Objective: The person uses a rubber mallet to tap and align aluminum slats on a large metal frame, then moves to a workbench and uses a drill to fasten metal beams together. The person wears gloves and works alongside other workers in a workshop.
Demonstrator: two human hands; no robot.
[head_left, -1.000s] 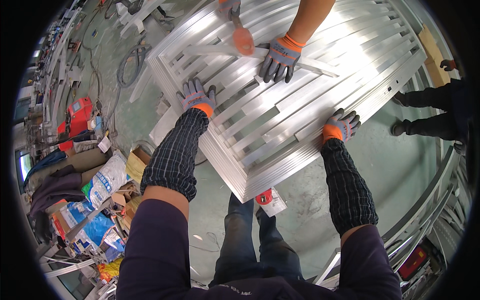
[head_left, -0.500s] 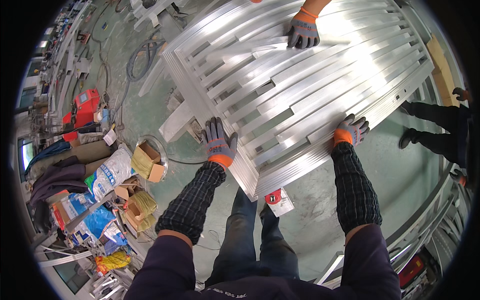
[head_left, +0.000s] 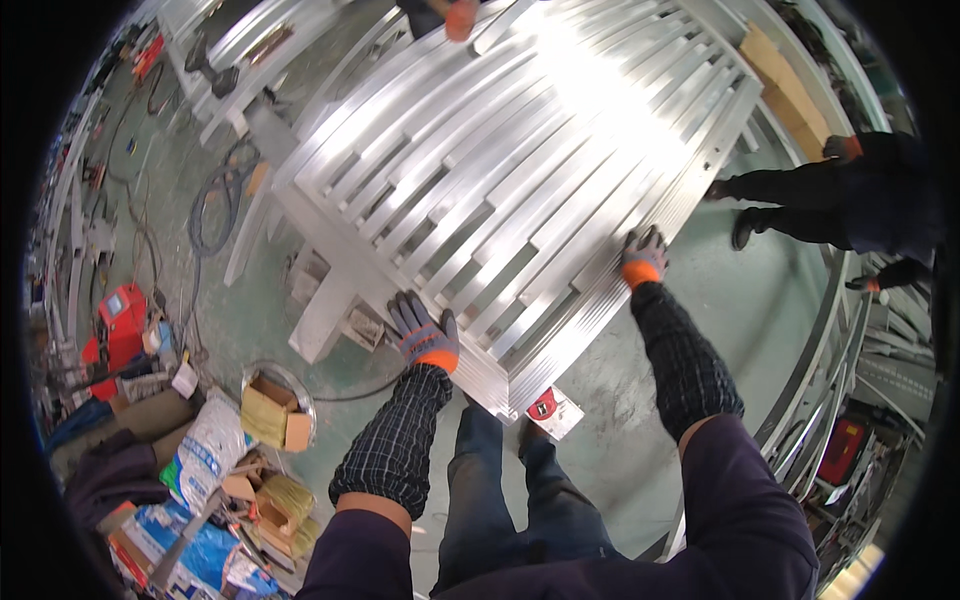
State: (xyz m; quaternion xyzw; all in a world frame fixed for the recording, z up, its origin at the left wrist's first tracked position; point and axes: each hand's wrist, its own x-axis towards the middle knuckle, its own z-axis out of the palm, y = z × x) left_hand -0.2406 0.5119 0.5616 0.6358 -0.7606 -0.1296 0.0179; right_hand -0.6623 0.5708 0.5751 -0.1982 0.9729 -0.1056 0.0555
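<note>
A large silvery aluminium slatted panel (head_left: 400, 232) lies flat before me, one corner pointing toward my legs. My left hand (head_left: 424, 333), in a grey and orange glove, rests on the left frame rail with its fingers spread. On the right frame rail my right hand (head_left: 644, 256), gloved alike, lies near the outer edge, fingers slightly bent and apart. Neither hand holds anything loose. At the far edge another person's orange-cuffed arm (head_left: 460, 18) reaches in, its hand mostly cut off or hidden. Gaps of differing length show between the slats.
Beams (head_left: 327, 310) support the panel at left. A red machine (head_left: 122, 312), coiled hose (head_left: 207, 225), open cardboard box (head_left: 275, 412) and bags (head_left: 208, 455) crowd the left floor. A person in dark clothes (head_left: 880, 190) stands at right. A white box (head_left: 556, 413) sits beneath the near corner.
The view has shifted, so the panel sits lower and further left. The other person's gloved hand has left the middle slats. My hands stay on the same two rails.
</note>
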